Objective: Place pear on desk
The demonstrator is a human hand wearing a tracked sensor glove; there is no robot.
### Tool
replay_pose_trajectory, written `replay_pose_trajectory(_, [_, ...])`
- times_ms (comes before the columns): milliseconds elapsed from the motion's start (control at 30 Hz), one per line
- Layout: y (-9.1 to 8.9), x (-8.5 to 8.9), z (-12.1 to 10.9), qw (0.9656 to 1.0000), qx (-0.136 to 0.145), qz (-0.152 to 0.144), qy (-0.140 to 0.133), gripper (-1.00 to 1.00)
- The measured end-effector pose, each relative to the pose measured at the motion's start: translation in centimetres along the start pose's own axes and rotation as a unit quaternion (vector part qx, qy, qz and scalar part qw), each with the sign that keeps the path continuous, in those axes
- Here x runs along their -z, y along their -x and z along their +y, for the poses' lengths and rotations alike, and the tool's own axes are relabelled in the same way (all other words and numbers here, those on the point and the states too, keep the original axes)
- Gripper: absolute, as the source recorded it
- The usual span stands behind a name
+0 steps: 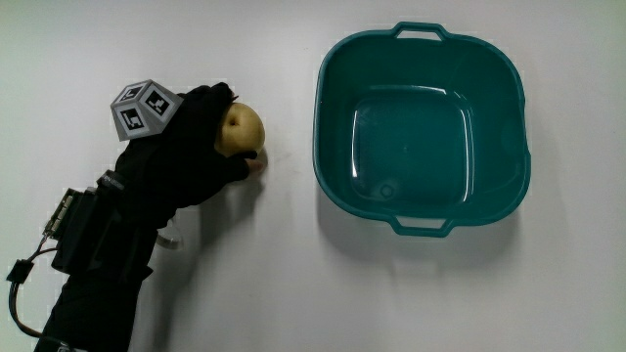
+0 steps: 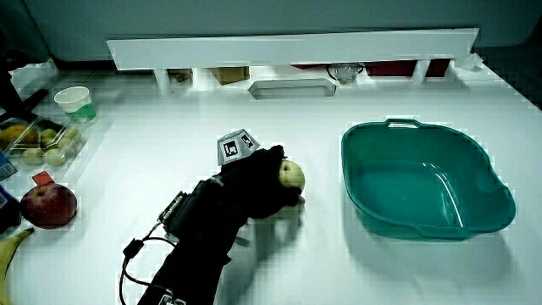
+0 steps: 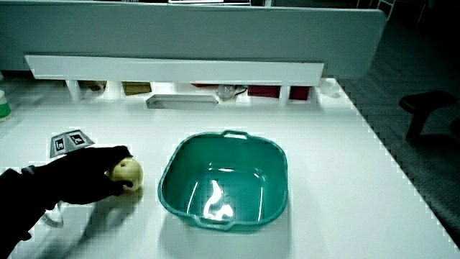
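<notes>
A yellow pear (image 1: 244,128) (image 2: 291,175) (image 3: 129,171) is on the white table beside the teal basin (image 1: 423,215) (image 2: 423,227) (image 3: 223,217). The gloved hand (image 1: 207,145) (image 2: 254,182) (image 3: 90,176) is wrapped around the pear, its fingers curled over and under it. A patterned cube (image 1: 142,108) (image 2: 236,146) (image 3: 69,140) sits on the back of the hand. The pear seems to rest on the tabletop, with its basin-facing side uncovered. The basin holds nothing.
A low white partition (image 2: 288,49) (image 3: 172,70) with a grey tray (image 2: 291,88) (image 3: 182,101) stands at the table's edge away from the person. In a side view a red apple (image 2: 48,205), a banana tip (image 2: 10,247), a fruit box (image 2: 42,144) and a cup (image 2: 74,101) lie beside the forearm.
</notes>
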Motion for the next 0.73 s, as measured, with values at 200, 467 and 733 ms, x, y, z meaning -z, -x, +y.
replay_pose_trajectory(200, [0.3,0.4,-0.6,0.9991,-0.017,0.028,0.028,-0.85])
replay_pose_trajectory(467, [1.1,0.6,-3.0,0.9986,-0.013,0.049,0.015,-1.00])
replay_pose_trajectory(733, [0.7,0.2,-8.3,0.9990,0.002,0.033,-0.030,-1.00])
